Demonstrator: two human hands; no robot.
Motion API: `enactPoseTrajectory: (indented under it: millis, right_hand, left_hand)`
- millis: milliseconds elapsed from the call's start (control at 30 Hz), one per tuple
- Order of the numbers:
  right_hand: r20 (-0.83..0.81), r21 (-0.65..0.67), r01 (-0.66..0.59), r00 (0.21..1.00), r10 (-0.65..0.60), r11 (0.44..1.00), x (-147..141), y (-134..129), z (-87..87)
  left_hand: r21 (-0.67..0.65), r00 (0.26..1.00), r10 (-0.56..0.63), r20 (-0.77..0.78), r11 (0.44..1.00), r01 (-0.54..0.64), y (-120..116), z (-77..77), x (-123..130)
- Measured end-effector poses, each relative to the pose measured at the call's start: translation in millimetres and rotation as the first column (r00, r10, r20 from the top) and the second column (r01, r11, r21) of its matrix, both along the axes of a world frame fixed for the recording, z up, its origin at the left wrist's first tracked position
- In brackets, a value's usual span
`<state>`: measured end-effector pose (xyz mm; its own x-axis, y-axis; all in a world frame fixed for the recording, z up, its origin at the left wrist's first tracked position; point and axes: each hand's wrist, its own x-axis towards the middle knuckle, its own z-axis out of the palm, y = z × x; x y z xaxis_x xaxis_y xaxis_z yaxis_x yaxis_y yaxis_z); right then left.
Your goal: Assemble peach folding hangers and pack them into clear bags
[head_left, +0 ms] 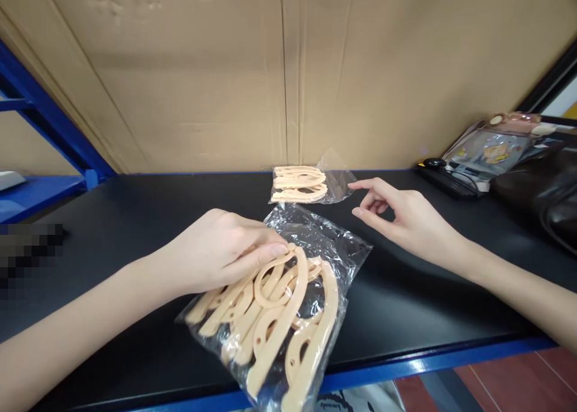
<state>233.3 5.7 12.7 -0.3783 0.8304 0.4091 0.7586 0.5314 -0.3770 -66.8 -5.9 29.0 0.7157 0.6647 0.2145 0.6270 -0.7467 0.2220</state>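
Observation:
In the head view, a clear plastic bag [331, 229] lies slanted at the table's front, its lower end reaching past the edge. Several beige folding hangers [277, 316] fill it. My left hand [229, 247] is closed on the hangers near the top of their stack; whether its fingertips are under the film I cannot tell. My right hand [401, 214] hovers to the right with index finger and thumb apart, holding nothing. Just left of its index fingertip lies a second clear bag of beige hangers [300, 184], flat against the back of the table.
The black tabletop [171, 202] has a blue front edge [406, 364]. Cardboard [202, 81] walls off the back. At right sit a dark bag [536, 184], a clear decorated pouch [491, 148] and a black device with a cable [448, 178]. A blue frame [58, 124] stands left.

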Motion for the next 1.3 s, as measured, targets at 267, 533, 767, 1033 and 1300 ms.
enactPoseTrajectory:
  millis: [267, 533, 767, 1033, 1300]
  right_hand:
    - [0.141, -0.35, 0.023, 0.99, 0.028, 0.936, 3.9, 1.3, -6.0]
    - [-0.132, -0.541, -0.191, 0.981, 0.142, 0.819, -3.9, 0.3, -6.4]
    - [-0.089, -0.29, -0.099, 0.993, 0.077, 0.952, -0.7, 4.6, -5.5]
    - [0.03, 0.022, -0.348, 0.937, 0.347, 0.937, -1.3, 0.9, -7.4]
    - [0.176, 0.002, -0.538, 0.83, 0.529, 0.843, -6.2, -12.6, -1.7]
  left_hand:
    - [0.058, 0.89, 0.454, 0.035, 0.888, -0.455, 17.9, -3.4, -7.4]
    - [-0.555, 0.89, 0.413, 0.191, 0.793, -0.249, 40.5, -19.1, -16.0]
    - [-0.516, 0.898, 0.373, 0.235, 0.831, -0.21, 44.3, -21.1, -16.4]
    - [-0.317, 0.899, 0.224, 0.376, 0.943, -0.102, 41.4, -18.4, -11.7]
    - [-0.082, 0.991, -0.04, 0.128, 0.995, 0.051, 33.7, -0.6, -17.5]
